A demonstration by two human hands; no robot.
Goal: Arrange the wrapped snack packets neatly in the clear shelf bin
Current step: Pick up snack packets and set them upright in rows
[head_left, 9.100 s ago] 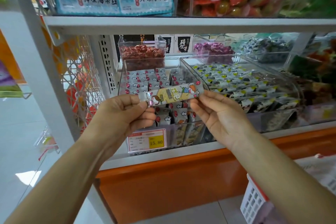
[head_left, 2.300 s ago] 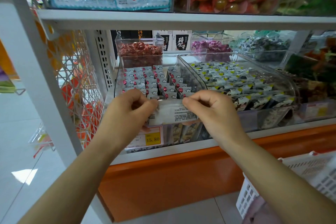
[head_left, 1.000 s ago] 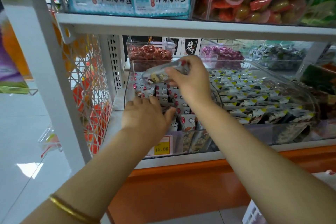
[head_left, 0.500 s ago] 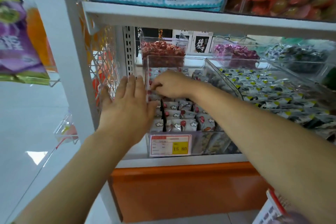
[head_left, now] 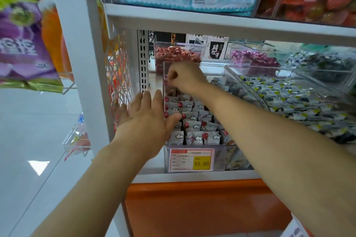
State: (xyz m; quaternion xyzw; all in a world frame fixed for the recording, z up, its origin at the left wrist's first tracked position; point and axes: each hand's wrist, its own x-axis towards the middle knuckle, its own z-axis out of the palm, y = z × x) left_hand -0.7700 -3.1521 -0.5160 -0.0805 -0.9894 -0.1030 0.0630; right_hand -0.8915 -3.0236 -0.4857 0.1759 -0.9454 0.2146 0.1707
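The clear shelf bin (head_left: 219, 159) stands on the middle shelf and holds rows of upright white snack packets (head_left: 194, 127) with cloud prints and red dots. My left hand (head_left: 146, 119) lies flat against the bin's left wall with its fingers straight and its thumb over the packet tops. My right hand (head_left: 185, 79) reaches across into the bin's back left corner. Its fingers are curled and pinch the top of a packet there, which is mostly hidden beneath them.
A yellow price label (head_left: 192, 159) sits on the bin's front. To the right is a wider clear bin of dark packets (head_left: 289, 98). Behind are red candies (head_left: 175, 54) and purple candies (head_left: 254, 59). The upper shelf (head_left: 212, 23) hangs low overhead, and a wire mesh panel (head_left: 119, 75) stands at the left.
My right hand brought the long packet down from above the bin into its back left corner. My left hand slid from the bin's front to its left wall. The view shifted closer.
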